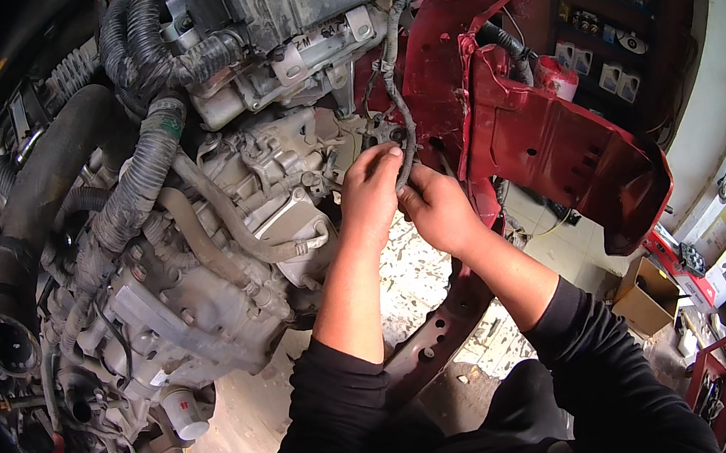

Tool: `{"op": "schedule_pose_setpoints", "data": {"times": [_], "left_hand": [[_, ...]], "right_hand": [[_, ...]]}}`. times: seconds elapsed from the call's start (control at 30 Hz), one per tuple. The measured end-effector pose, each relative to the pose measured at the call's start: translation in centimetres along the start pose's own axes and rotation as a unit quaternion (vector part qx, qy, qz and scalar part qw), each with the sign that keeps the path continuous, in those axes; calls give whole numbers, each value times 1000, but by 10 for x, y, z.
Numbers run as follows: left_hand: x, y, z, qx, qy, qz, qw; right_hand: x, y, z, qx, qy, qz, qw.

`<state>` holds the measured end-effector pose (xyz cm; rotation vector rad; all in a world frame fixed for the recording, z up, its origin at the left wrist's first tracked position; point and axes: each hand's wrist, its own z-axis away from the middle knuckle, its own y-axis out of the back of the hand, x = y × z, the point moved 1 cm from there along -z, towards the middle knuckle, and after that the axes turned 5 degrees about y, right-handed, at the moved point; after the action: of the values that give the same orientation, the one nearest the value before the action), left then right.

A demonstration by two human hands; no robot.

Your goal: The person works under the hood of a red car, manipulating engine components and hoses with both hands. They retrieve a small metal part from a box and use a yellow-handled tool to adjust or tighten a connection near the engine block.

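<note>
A grey, tape-wrapped wiring harness (400, 93) hangs down beside the dark red body panel in the engine bay. My left hand (370, 193) is closed beside its lower part, the thumb near the cable and the other fingers curled out of sight. From the other side, my right hand (440, 209) pinches the harness low down between thumb and fingers. The two hands almost touch each other. Whatever lies behind the fingers, including the harness's end, is hidden. Just left of my hands is the dusty metal engine and gearbox casing (255, 208).
Ribbed hoses (132, 179) and a wide black pipe (52, 166) crowd the left. A bent red fender panel (543, 134) juts out at right. Below runs a red frame rail (429, 346). A cardboard box (645, 295) and shelves of bottles (604, 39) stand farther right.
</note>
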<state>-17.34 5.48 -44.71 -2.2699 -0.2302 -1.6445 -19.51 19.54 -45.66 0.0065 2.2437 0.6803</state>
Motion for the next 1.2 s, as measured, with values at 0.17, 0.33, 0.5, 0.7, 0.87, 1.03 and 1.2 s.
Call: {"op": "schedule_pose_setpoints", "data": {"times": [0.17,0.33,0.5,0.7,0.87,1.03,1.2], "left_hand": [[-1,-6,6,-42,77,27,996],[-2,-10,10,-95,127,31,987],[4,-4,18,-17,29,-4,999],[51,19,35,212,-121,-154,958],[68,-1,120,101,-169,-341,919],[104,-39,290,-288,147,-335,885],[143,-117,332,-358,551,-36,753]], "right_hand": [[-26,28,49,-38,-27,113,993],[-39,52,80,-76,-84,16,993],[-35,66,108,-148,-122,-6,981],[-69,61,169,-173,-130,-49,975],[-102,67,258,-218,-219,-60,949],[-156,115,337,-103,-333,-73,934],[-248,184,340,18,-389,-22,921]]}}
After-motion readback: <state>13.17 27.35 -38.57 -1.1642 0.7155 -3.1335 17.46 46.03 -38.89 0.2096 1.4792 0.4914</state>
